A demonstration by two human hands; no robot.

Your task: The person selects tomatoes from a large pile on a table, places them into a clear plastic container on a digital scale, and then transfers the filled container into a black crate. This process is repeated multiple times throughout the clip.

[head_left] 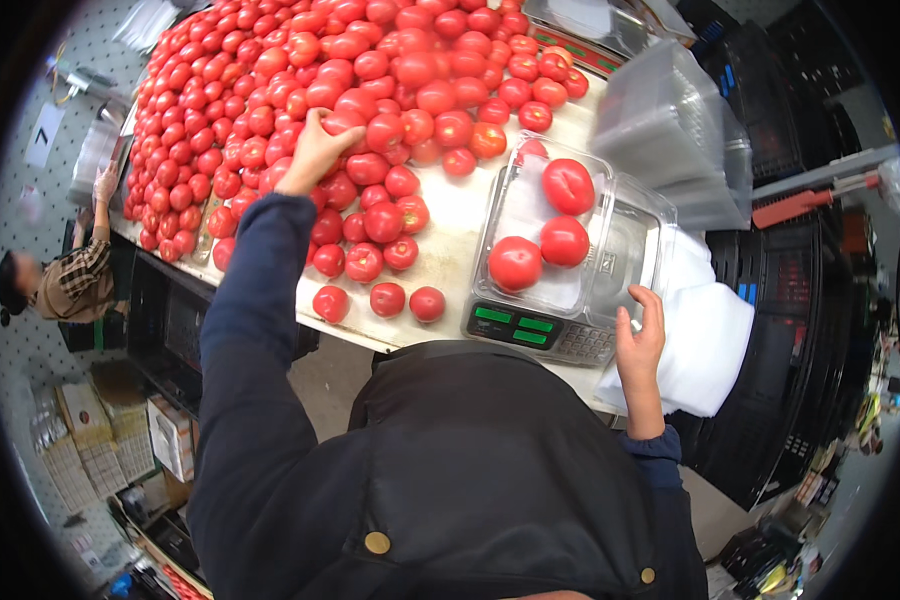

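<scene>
A large heap of red tomatoes (247, 97) covers the far and left part of the table. My left hand (322, 146) reaches into its near side, thumb and fingers around a tomato (343, 122). To the right, a clear plastic clamshell container (540, 301) lies unfolded on a digital scale (514, 326) with green displays. Three tomatoes (564, 241) rest on the white liner in its left half. Another tomato (531, 150) shows at the far corner; whether it lies inside, I cannot tell. My right hand (640, 345), fingers apart, is at the near right edge of the clamshell's other half.
Nested clear containers (660, 135) stand right of the scale, with white foam sheets (705, 345) nearer me. Another scale (577, 45) sits at the back. Black crates (780, 300) line the right side. A person (67, 281) works at the table's left end. Three tomatoes (387, 300) lie near the front edge.
</scene>
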